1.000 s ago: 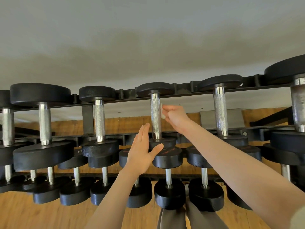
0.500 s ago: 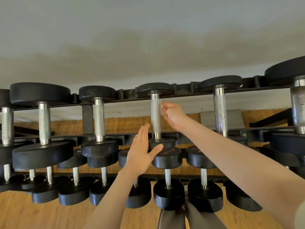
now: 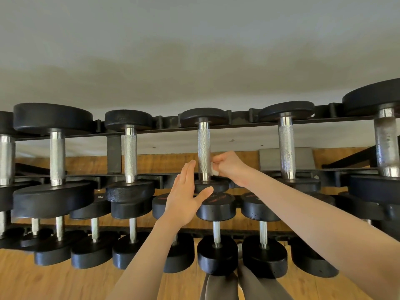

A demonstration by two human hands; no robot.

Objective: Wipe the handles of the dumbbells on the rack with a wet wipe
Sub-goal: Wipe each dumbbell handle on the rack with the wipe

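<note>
place: gym | evidence: tiered rack [image 3: 238, 123] of black dumbbells [image 3: 129, 156]

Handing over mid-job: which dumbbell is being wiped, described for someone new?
On the rack's top row, find the middle dumbbell, the smallest there. Unlike its neighbours, its knurled handle has the right hand pressing a white wipe against its lower end.

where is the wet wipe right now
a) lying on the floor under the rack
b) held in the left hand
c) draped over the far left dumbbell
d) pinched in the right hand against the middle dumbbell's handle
d: the white wet wipe sits in the right hand's curled fingers beside the knurled handle; the left hand is flat and holds nothing.
</note>
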